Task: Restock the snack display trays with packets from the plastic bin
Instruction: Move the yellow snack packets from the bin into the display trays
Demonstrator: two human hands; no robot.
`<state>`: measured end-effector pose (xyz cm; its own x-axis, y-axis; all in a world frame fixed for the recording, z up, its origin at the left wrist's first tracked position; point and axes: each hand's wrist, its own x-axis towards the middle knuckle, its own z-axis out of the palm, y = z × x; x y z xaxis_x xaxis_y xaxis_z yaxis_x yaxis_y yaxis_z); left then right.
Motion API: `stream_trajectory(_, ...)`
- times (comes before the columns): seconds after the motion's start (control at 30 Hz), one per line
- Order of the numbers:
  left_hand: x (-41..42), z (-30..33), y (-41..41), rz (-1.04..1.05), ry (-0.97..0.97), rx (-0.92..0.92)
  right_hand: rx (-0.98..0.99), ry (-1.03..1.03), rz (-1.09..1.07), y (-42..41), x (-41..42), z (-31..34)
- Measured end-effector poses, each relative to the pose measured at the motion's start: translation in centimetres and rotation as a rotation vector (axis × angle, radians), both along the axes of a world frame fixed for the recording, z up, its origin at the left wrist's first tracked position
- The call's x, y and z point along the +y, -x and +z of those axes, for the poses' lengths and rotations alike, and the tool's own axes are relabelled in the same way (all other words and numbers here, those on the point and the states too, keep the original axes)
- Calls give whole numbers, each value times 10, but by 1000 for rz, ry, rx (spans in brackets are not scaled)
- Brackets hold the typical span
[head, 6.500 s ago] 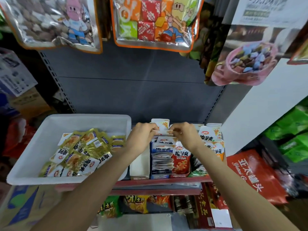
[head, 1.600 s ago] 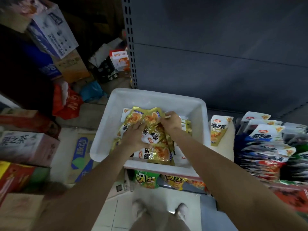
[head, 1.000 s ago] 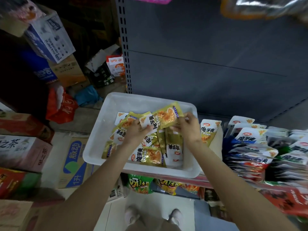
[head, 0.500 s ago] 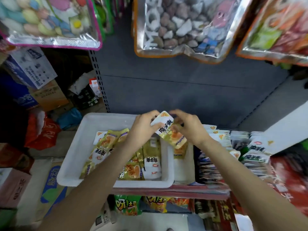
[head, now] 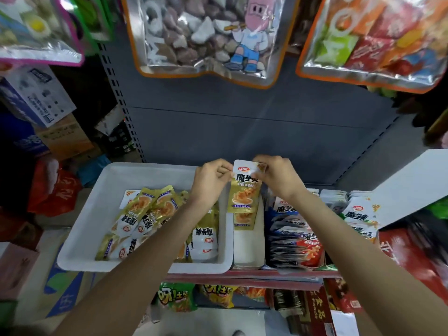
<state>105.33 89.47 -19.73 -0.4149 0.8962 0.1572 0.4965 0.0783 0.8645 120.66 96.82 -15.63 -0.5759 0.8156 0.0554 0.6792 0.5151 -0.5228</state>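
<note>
Your left hand [head: 210, 181] and right hand [head: 278, 178] pinch a light, floppy, slick packet [head: 245, 187] by its top corners above the near-empty tray [head: 248, 253], right of the bin [head: 101, 207].

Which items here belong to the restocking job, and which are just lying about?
Part of the job:
- gold-and-white snack packet, pinched at its top by left hand and right hand
- white plastic bin of matching packets
- white cardboard display tray, nearly empty

Just lying about:
- hanging clear bag of grey-brown candy
- blue-and-red packets in the next tray
- green snack bag on the lower shelf
</note>
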Motion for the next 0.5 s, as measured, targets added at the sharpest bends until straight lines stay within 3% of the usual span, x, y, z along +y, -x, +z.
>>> stream_trajectory(0.1, 0, -9, 1, -2, 16, -15, -34, -22, 23, -5, 8, 5)
stream_trajectory(0.27, -4, -44, 0, -198, 367, 210, -157, 3, 25, -7, 17, 3)
stream_trajectory(0.4, -5, -62, -4, -247, 516, 128, -373, -13, 59, -2, 18, 2)
stream_trajectory(0.5, -5, -65, -5, -241, 525, 4, -554, -6, 122, 5, 14, -7)
